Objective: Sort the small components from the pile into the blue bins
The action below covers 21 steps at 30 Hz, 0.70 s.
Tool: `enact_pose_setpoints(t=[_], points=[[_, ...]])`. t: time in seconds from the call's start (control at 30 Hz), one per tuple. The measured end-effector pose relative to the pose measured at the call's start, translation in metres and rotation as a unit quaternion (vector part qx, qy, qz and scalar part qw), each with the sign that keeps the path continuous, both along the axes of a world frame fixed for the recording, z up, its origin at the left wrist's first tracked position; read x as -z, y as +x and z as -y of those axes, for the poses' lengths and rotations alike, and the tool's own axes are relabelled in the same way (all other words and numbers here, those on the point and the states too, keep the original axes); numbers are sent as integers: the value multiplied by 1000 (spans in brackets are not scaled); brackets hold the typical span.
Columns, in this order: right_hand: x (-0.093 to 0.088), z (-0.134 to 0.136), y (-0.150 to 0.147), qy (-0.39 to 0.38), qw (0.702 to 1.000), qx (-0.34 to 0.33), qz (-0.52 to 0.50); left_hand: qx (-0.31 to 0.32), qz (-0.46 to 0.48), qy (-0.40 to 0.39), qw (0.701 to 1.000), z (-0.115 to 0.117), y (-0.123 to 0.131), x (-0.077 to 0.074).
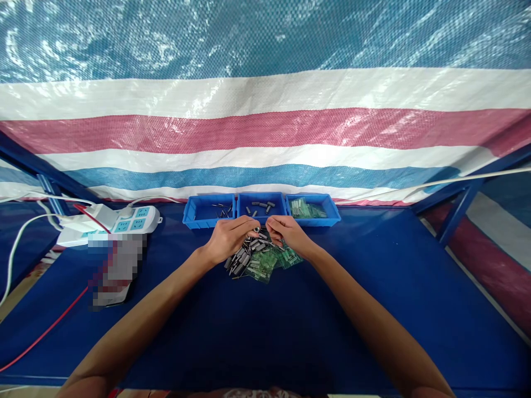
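Note:
My left hand (232,236) is closed in a pinch on a small metal cylinder (257,229), whose round end faces me. Close beside it, my right hand (290,235) is also closed, fingertips together; whatever it holds is hidden. Both hands are just above a pile of loose grey metal cylinders (239,262) and thin dark pieces. Against this pile lie green clear packets (262,264) with small metal parts inside. The hands cover the pile's far side.
Three blue bins stand behind the pile: the left bin (197,221) has thin pins, the middle bin (265,220) grey cylinders, the right bin (327,222) green packets. At left are a power strip (136,220), a blurred phone-like object (118,276) and cables. Striped sheeting (265,130) hangs behind.

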State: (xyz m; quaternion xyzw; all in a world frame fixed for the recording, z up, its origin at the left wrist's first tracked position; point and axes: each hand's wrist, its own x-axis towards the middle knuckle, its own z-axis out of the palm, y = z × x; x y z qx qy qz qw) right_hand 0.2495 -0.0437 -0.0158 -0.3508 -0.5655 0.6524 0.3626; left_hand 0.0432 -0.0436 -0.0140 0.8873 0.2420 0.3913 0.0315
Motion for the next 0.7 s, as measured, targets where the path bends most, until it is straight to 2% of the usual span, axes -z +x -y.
enact_pose_setpoints(t=[0.23, 0.4, 0.7], points=[[3, -1, 1, 5, 1000, -2, 0, -4, 39, 10, 999, 1, 2, -5], [6, -2, 3, 15, 1000, -7, 9, 5, 67, -3, 998, -1, 1, -3], [4, -2, 2, 12, 1000, -6, 11, -8, 55, 1, 998, -1, -2, -2]])
